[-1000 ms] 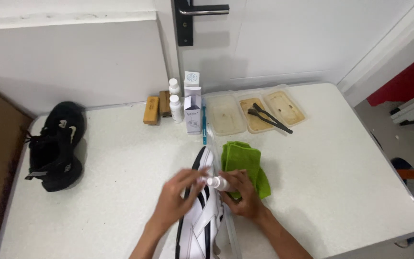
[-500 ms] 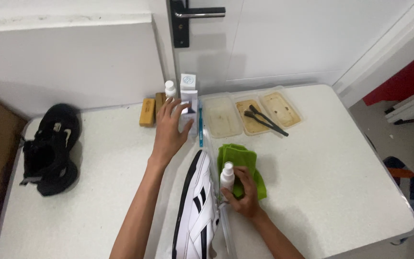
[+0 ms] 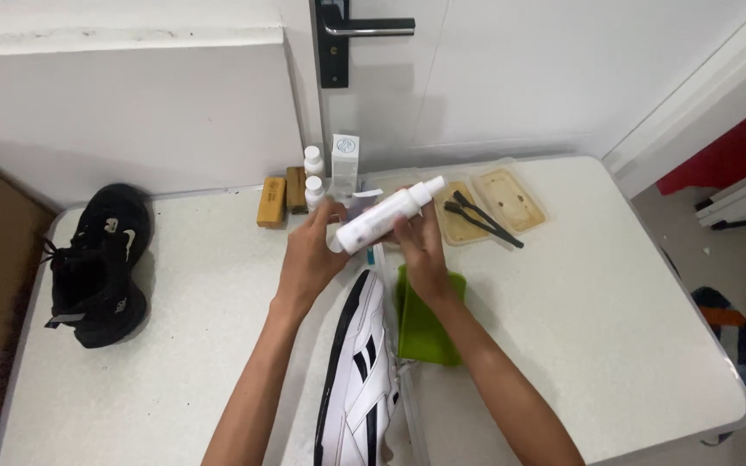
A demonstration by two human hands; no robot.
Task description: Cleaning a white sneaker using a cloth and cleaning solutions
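Currently, status by item:
Left hand [image 3: 308, 255]: fingers curled around the lower end of the white bottle [image 3: 388, 213].
Right hand [image 3: 420, 246]: fingers closed on the bottle's middle from behind.
White bottle: held tilted above the tabletop [image 3: 597, 319], cap end pointing up and right.
White sneaker [image 3: 357, 371]: lies on the tabletop below both hands.
Green cloth [image 3: 425, 328]: just beside the sneaker, to its right.
Black sneaker [image 3: 97, 263]: near the left edge, well apart.

From my remote feed: black sneakers [image 3: 97, 263] sit at the worktop's [image 3: 615, 328] left edge; wooden brushes [image 3: 282, 197] and plastic trays [image 3: 507, 197] line the wall.
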